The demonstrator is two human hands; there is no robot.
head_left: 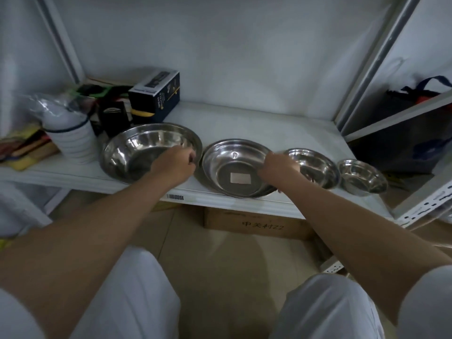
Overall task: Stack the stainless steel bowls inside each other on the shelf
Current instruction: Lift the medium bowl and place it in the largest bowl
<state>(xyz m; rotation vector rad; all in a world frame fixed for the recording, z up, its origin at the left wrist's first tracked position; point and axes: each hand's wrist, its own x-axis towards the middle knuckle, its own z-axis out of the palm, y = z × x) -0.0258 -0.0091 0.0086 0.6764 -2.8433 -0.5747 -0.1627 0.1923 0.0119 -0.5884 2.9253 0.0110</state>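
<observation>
Several stainless steel bowls stand in a row on the white shelf (pixel 244 118), largest at the left and smallest at the right. My left hand (pixel 175 165) is curled at the seam between the largest bowl (pixel 137 152) and the second bowl (pixel 234 162); which rim it holds is unclear. The second bowl has a white label on its bottom. My right hand (pixel 278 166) grips that bowl's right rim, just beside the third bowl (pixel 318 165). The smallest bowl (pixel 362 177) stands alone at the right end.
A stack of white cups (pixel 73 140) in plastic, a dark box (pixel 155 96) and black items crowd the shelf's left back. Shelf uprights stand at both sides. A cardboard box (pixel 256 225) lies on the floor under the shelf. A dark bag (pixel 415 133) sits on the right.
</observation>
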